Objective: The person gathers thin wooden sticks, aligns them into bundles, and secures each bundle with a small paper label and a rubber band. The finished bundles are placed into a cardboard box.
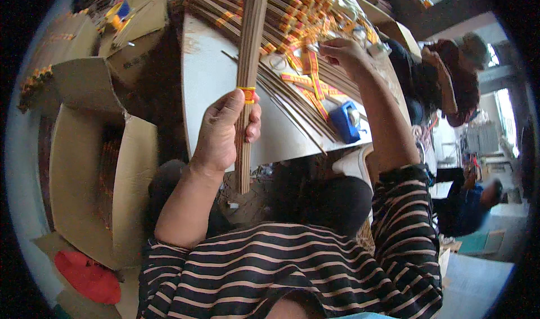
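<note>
My left hand [225,129] is wrapped round a bundle of brown incense sticks [254,35], held upright above the table's near edge. A red and yellow paper band [246,95] circles the bundle at my thumb. My right hand [346,56] reaches over the table, its fingers bent together beside the loose red and yellow paper strips [316,74]. Whatever those fingers pinch is too small to make out. Loose sticks [298,108] lie across the white table [211,74] between my hands. A blue tape dispenser [344,122] stands near the right front edge.
Banded stick bundles [281,10] are piled at the back of the table. At left, an open cardboard box [84,167] holds more bundles, with another carton [135,24] behind it. A red round thing [87,277] lies at lower left. People [461,77] are at the right.
</note>
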The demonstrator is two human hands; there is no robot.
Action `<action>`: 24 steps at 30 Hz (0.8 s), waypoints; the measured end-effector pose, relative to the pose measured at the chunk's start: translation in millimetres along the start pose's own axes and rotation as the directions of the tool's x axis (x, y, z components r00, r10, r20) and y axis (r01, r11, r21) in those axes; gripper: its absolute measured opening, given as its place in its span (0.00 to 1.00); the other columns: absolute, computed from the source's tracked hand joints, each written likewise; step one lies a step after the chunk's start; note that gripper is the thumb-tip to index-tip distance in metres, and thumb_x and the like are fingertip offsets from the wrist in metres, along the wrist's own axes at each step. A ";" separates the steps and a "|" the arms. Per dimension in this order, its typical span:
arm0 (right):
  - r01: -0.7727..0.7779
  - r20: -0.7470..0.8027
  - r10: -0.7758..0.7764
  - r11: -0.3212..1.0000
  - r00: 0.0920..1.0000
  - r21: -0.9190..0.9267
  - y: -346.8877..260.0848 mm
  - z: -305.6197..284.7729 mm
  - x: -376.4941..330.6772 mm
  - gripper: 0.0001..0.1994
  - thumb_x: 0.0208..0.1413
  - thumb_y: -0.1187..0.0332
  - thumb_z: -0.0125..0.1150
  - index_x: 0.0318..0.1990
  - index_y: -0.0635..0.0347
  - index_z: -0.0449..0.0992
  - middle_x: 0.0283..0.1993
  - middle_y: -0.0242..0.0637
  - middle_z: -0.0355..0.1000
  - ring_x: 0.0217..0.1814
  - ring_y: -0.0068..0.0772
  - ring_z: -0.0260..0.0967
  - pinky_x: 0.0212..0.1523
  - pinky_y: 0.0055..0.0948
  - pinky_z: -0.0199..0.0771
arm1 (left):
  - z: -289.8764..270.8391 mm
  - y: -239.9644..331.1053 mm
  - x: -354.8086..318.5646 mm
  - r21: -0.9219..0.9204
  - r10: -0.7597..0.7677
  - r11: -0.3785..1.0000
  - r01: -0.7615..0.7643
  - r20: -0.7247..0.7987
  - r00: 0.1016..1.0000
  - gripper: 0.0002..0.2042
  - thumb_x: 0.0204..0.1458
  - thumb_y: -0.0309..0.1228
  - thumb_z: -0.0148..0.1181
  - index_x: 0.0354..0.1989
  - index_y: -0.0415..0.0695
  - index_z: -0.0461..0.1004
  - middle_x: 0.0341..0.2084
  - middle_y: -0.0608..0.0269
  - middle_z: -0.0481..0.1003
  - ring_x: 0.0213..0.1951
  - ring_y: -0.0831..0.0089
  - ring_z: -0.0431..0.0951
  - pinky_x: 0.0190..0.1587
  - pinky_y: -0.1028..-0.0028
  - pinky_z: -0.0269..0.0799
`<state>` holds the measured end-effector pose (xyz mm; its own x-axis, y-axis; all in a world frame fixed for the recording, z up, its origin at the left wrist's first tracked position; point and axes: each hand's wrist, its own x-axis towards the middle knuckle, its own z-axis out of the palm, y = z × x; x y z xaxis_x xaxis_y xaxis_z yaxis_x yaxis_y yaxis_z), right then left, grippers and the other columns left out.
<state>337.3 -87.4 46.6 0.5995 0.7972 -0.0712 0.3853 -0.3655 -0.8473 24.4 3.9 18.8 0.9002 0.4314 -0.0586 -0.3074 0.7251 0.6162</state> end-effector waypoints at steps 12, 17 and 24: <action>-0.301 -0.269 0.229 0.916 0.935 -0.266 60.3 -50.6 -146.0 0.12 0.48 0.66 0.59 0.35 0.66 0.75 0.28 0.31 0.72 0.30 0.21 0.65 0.33 0.22 0.66 | 1.3 -15.2 2.3 -0.016 -0.053 0.998 0.055 0.071 0.996 0.15 0.54 0.41 0.51 0.36 0.39 0.69 0.21 0.62 0.68 0.18 0.78 0.65 0.20 0.81 0.60; -0.429 -0.395 0.358 0.897 0.846 -0.105 76.7 -50.4 -181.8 0.13 0.47 0.65 0.59 0.34 0.68 0.75 0.21 0.33 0.69 0.22 0.21 0.63 0.23 0.23 0.62 | 5.0 -26.1 1.3 0.034 -0.080 0.996 0.077 0.091 0.993 0.16 0.54 0.42 0.50 0.36 0.39 0.69 0.21 0.62 0.68 0.18 0.78 0.65 0.20 0.82 0.59; -0.303 -0.354 0.281 0.953 0.892 -0.008 116.5 -57.7 -207.0 0.16 0.47 0.64 0.60 0.42 0.63 0.73 0.37 0.40 0.72 0.39 0.32 0.68 0.41 0.28 0.67 | 18.2 -41.9 -1.1 0.094 -0.151 0.985 0.142 0.092 0.984 0.16 0.54 0.42 0.50 0.36 0.40 0.68 0.21 0.63 0.68 0.18 0.79 0.65 0.19 0.82 0.59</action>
<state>298.5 -322.7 -6.9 0.8915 0.4382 -0.1150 0.1911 -0.5938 -0.7816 41.8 -36.7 7.3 0.9608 0.2658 -0.0784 -0.1459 0.7257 0.6724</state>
